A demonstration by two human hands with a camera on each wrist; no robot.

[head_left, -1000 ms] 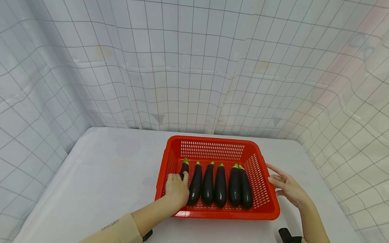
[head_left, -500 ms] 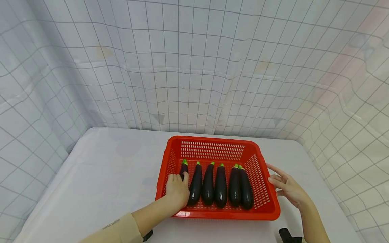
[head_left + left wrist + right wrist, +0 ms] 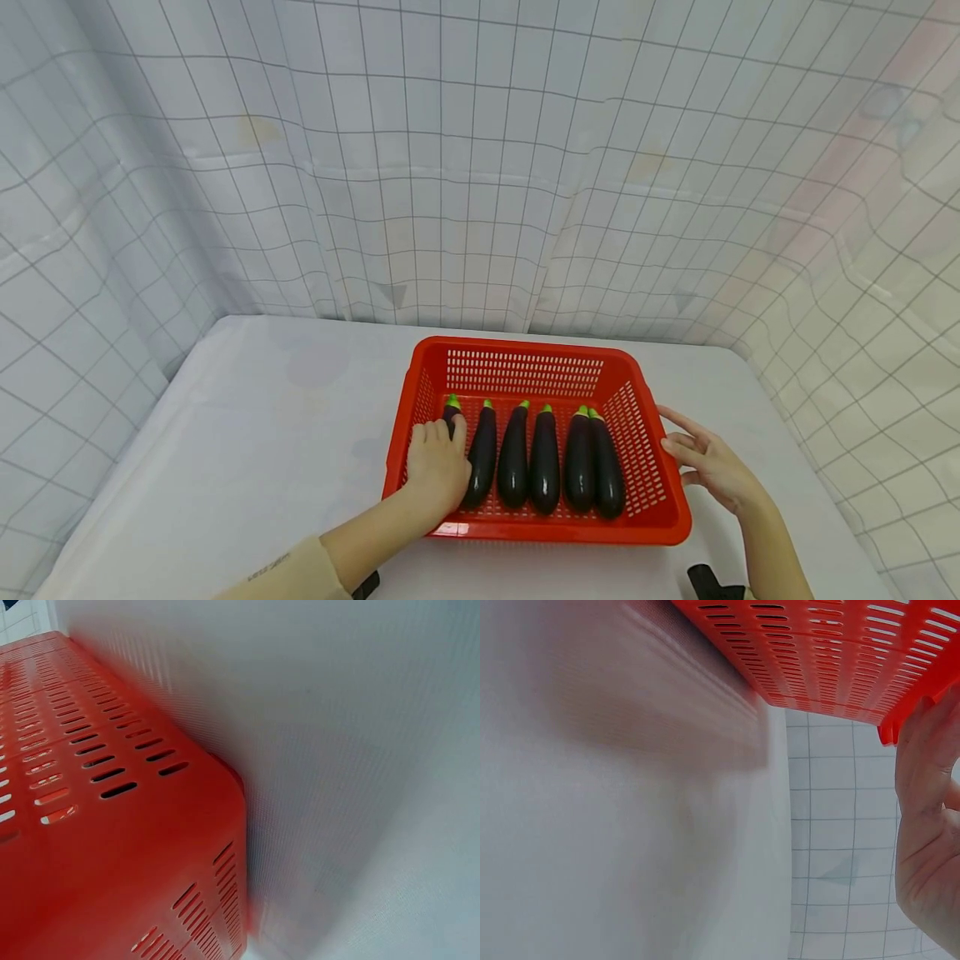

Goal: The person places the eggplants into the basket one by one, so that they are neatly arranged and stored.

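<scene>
A red plastic basket (image 3: 547, 528) with slotted walls holds several dark eggplants lying side by side, green stem ends toward the far wall. My left hand (image 3: 435, 471) reaches over the near left corner and grips the leftmost eggplant (image 3: 452, 407), whose lower part is hidden beneath it. Right beside that hand lies another eggplant (image 3: 482, 458). At the basket's right side, my right hand (image 3: 712, 462) touches the rim with thumb and fingertips, its fingers loosely bent. In the right wrist view, the right hand (image 3: 926, 817) meets the basket rim (image 3: 889, 733).
The basket stands on a table with a white cloth (image 3: 300, 433). White curtains with a grid pattern (image 3: 480, 167) hang behind and at both sides. Dark straps (image 3: 708, 579) sit near the wrists. In the left wrist view, only the basket's outer wall (image 3: 150, 840) and white cloth appear.
The leftmost eggplant's stem end has shifted slightly to the left under my left hand, and the thumb has moved a little farther forward. My right hand and the basket have hardly moved.
</scene>
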